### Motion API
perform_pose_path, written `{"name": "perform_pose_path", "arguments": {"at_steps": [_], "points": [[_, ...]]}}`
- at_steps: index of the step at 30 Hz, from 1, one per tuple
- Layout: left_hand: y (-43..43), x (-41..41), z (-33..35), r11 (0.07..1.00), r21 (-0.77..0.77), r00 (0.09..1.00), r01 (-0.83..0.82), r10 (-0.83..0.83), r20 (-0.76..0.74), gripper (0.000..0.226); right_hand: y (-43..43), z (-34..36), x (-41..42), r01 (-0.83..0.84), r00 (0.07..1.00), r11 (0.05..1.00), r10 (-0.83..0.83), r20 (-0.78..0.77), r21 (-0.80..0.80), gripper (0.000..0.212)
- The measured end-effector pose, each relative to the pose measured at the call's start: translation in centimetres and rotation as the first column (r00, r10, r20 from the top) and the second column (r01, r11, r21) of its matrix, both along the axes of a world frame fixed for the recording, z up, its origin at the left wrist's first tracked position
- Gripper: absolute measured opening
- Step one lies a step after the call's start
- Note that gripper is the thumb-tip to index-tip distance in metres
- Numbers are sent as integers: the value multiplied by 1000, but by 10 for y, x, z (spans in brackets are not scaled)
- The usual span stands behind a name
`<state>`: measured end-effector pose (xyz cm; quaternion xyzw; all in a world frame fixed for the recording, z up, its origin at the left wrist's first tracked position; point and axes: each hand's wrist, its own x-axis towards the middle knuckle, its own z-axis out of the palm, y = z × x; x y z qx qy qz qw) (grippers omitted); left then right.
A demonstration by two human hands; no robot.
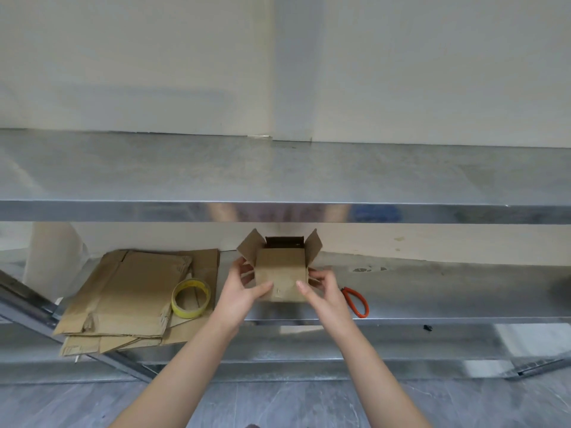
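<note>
A small brown cardboard box (281, 273) stands on the lower metal shelf (432, 291), its top flaps spread open and its inside dark. My left hand (244, 288) grips the box's left side, thumb on the near face and fingers curled round the left edge. My right hand (321, 288) grips the right side the same way, thumb on the near face. Both forearms reach in from the bottom of the view.
A stack of flattened cardboard (129, 295) lies to the left with a yellow tape roll (191, 298) on it. Orange-handled scissors (357, 301) lie right of the box. An upper metal shelf (278, 211) overhangs close above. Grey floor is below.
</note>
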<state>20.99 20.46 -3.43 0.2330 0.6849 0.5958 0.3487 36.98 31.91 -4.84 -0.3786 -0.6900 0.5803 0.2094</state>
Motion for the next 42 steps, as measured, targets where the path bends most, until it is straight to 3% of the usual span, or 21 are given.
{"name": "perform_pose_path", "arguments": {"at_steps": [3, 8, 13, 16, 18, 20, 22, 24, 27, 34, 42], "points": [[-10, 10, -18, 1000, 3, 999, 6, -6, 49, 63, -5, -17, 5, 21, 997, 999, -24, 80, 32, 49], [-33, 24, -52, 996, -64, 992, 70, -62, 111, 54, -25, -54, 14, 14, 996, 997, -6, 94, -80, 80], [-51, 24, -74, 971, -174, 987, 162, -157, 42, 60, -40, -83, 13, 61, 991, 993, -48, 126, -98, 80], [-57, 12, -81, 911, -352, 950, 212, -277, -145, 71, -40, -93, 6, 63, 989, 990, -45, 140, -128, 75], [-60, -3, -86, 828, -530, 831, 186, -420, -364, 79, -38, -95, 1, 69, 985, 989, -46, 167, -131, 73], [-65, -20, -88, 759, -643, 640, 102, -544, -542, 81, -37, -94, -3, 86, 981, 988, -61, 186, -128, 70], [-69, -37, -86, 746, -663, 506, 62, -596, -623, 79, -37, -94, -4, 104, 980, 985, -78, 185, -136, 63], [-69, -52, -82, 742, -668, 428, 53, -621, -657, 79, -38, -94, -3, 132, 983, 978, -108, 149, -161, 52], [-63, -66, -74, 753, -655, 351, 64, -631, -692, 78, -43, -88, -2, 173, 983, 961, -155, 98, -216, 37], [-24, -60, -58, 726, -664, 205, 179, -687, -697, 78, -37, -62, 20, 272, 961, 946, -276, 2, -174, 43], [59, 6, -43, 690, -671, 33, 273, -703, -710, 75, 9, -37, 115, 437, 898, 896, -440, -19, -76, 44]]}}
